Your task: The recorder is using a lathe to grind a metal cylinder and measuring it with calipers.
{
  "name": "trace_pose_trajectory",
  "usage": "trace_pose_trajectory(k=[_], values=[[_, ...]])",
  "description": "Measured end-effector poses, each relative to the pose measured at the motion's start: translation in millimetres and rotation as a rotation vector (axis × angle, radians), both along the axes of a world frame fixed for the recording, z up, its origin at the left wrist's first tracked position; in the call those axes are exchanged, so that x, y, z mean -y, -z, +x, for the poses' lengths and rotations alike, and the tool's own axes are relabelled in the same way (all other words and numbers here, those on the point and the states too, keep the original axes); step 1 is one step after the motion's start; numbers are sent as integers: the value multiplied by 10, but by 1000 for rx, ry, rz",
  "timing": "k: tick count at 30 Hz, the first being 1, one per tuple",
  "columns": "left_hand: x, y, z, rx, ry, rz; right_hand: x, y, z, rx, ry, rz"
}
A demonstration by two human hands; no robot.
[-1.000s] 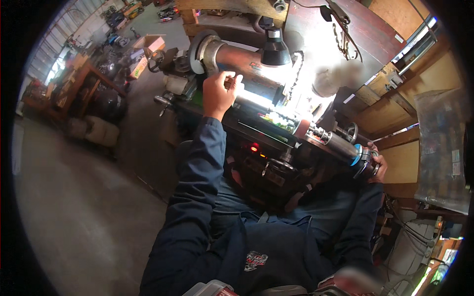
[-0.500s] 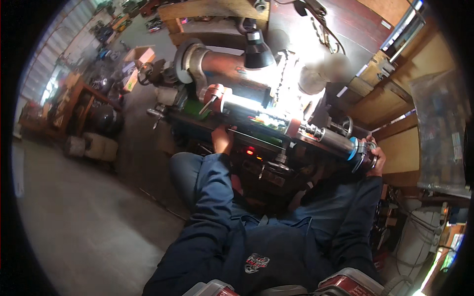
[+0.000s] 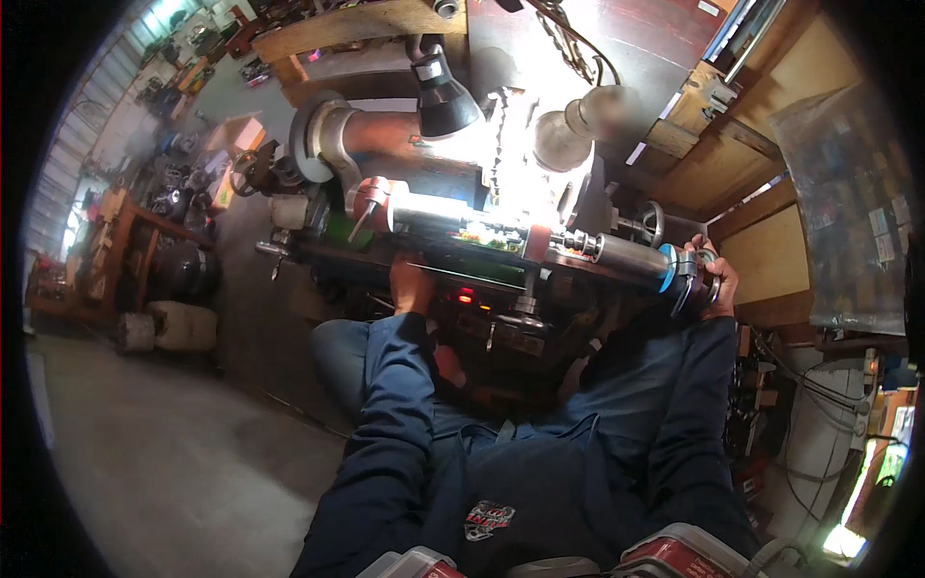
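My left hand [image 3: 411, 282] reaches low at the front of a machine with a copper-coloured cylindrical housing [image 3: 379, 137], its fingers hidden under the edge. Above it, a shiny bar [image 3: 433, 212] runs between a red clamp [image 3: 375, 202] with a lever and a second red block [image 3: 537, 242]. At the right, my right hand [image 3: 721, 282] grips a metal handle [image 3: 700, 268] at the end of a steel cylinder [image 3: 626, 252] with a blue ring [image 3: 666, 268]. A black lamp [image 3: 445, 101] lights the bar from above. Red indicator lights [image 3: 466, 295] glow below.
A wooden frame [image 3: 352, 32] stands behind the machine. A handwheel [image 3: 652, 223] sits near the cylinder. At the left are a wooden shelf [image 3: 126, 226], a plastic can [image 3: 178, 328] and cluttered parts. Wooden panels [image 3: 752, 246] and a plastic sheet [image 3: 833, 212] border the right, with cables below.
My left hand has dropped from the upper left of the bar to low beneath it, uncovering the red clamp. My right hand stays on the end handle. The whole view has shifted.
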State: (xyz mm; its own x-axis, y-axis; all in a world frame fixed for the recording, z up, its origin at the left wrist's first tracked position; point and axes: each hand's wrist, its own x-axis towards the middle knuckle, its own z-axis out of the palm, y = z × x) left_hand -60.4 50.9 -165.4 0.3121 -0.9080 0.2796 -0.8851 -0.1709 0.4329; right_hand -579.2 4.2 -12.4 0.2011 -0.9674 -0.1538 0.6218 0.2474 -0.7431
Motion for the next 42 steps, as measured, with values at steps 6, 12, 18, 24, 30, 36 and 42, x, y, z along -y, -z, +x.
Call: trace_pose_trajectory(k=[6,12,18,24,30,36,42], values=[[-13,10,194,-277,-100,74,21,44,38,-8,-7,-17],[-274,-1679,304,-161,-225,-751,-20,-48,94,-21,2,-49],[501,-1670,668,45,299,-233,48,-54,-108,-8,106,-75],[699,-1694,741,-433,414,-115,212,109,-133,-181,43,-199],[827,-1670,879,-453,450,-69,224,54,46,-56,64,-154],[844,-1935,813,-428,468,82,183,31,14,-127,159,-130],[890,-1866,853,-411,507,-10,225,54,125,-31,74,-60]])
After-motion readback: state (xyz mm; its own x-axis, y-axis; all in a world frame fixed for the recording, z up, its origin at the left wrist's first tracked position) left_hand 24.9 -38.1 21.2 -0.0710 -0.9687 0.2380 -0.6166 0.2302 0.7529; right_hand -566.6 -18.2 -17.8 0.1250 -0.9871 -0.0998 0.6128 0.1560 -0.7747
